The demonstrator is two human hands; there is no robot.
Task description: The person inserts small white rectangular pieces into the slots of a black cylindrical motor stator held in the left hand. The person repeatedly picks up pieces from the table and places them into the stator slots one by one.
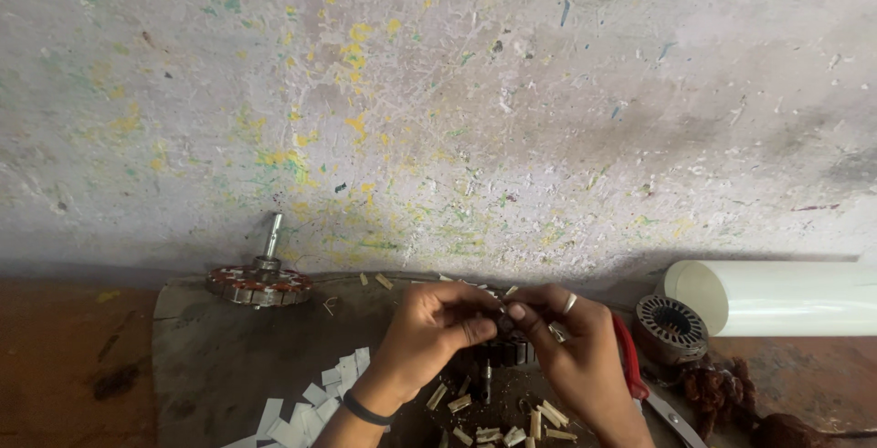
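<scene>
While both hands pinch it, the stator (505,346) sits at counter (219,357) centre: left hand (429,329) at 9 o'clock, right hand (571,338) at 3, fingers clamped on its rim, shaft (488,382) pointing toward 6.

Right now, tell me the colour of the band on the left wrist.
Black: a thin band around the left wrist, shown best in the head view.

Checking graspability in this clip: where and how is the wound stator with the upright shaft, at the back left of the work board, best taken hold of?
Probably by the bare steel shaft, pinched from above. The wound stator lies flat on the work board, its shaft standing clear and nearly upright; the low, wide rim offers less purchase.
</scene>
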